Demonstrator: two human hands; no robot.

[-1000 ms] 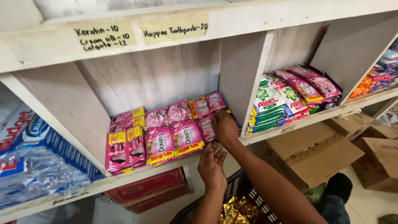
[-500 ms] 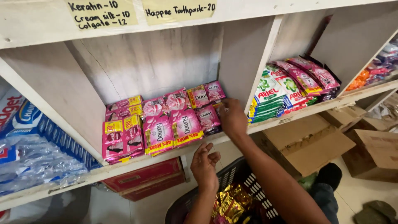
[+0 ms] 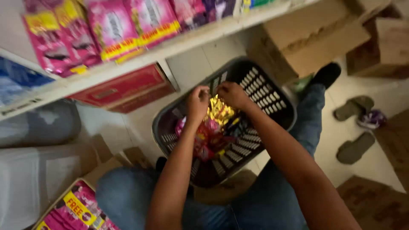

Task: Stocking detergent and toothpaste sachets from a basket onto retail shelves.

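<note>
Pale floor tiles and a white wooden shelf [image 3: 140, 59] frame a dark slotted plastic basket [image 3: 272, 96] resting on the person's denim-clad lap. Both forearms reach forward into it. Left hand [image 3: 197, 103] and right hand [image 3: 231, 94] sit close together, fingers curled, pinching shiny gold foil sachets [image 3: 219, 113] at the top of the pile; crinkly red and pink packets [image 3: 208, 138] lie just below. Glossy pink sachets [image 3: 102, 30] line the shelf above the hands, cardboard boxes [image 3: 311, 42] beyond the right.
</note>
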